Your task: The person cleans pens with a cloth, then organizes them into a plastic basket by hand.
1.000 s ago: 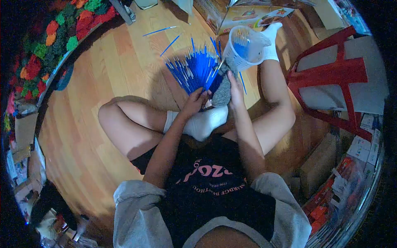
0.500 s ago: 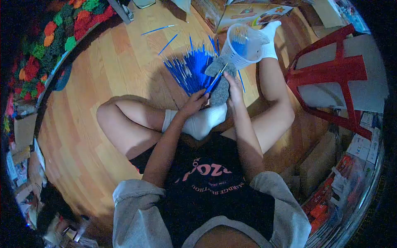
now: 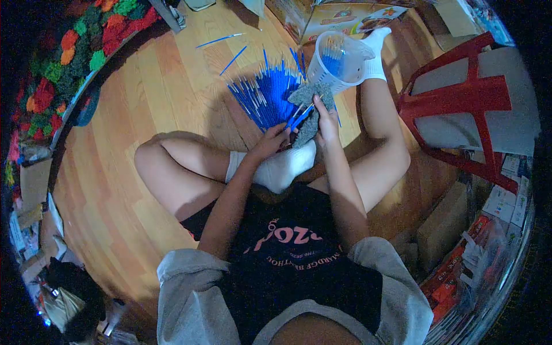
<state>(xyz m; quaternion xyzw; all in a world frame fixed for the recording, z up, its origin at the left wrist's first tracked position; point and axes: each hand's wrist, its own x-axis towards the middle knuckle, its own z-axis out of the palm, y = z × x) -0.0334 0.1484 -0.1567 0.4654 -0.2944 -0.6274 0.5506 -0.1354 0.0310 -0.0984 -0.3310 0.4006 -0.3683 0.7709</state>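
My left hand point(image 3: 273, 142) is closed on the lower ends of a few thin blue paintbrushes point(image 3: 299, 119), which slant up to the right. My right hand point(image 3: 328, 122) grips a grey cloth point(image 3: 309, 131), its thumb pressed over the cloth near the upper ends of these brushes. How many brushes are held is hard to make out. Just beyond my hands, a fanned pile of blue paintbrushes point(image 3: 264, 92) lies on the floor. A clear plastic cup point(image 3: 351, 72) with more brushes inside sits tilted beside my right foot.
Loose brushes point(image 3: 233, 61) lie beyond the pile on the wood floor point(image 3: 115, 172). A printed carton point(image 3: 345, 22) is at the far side. To the right are a red plastic stool point(image 3: 489, 109) and boxes point(image 3: 443, 221). Colourful tufts point(image 3: 69, 57) line the upper left.
The grey cloth, spread wider under the brushes before, is now bunched and folded around them. My right hand has shifted slightly. A dark shape at lower left has come further into view.
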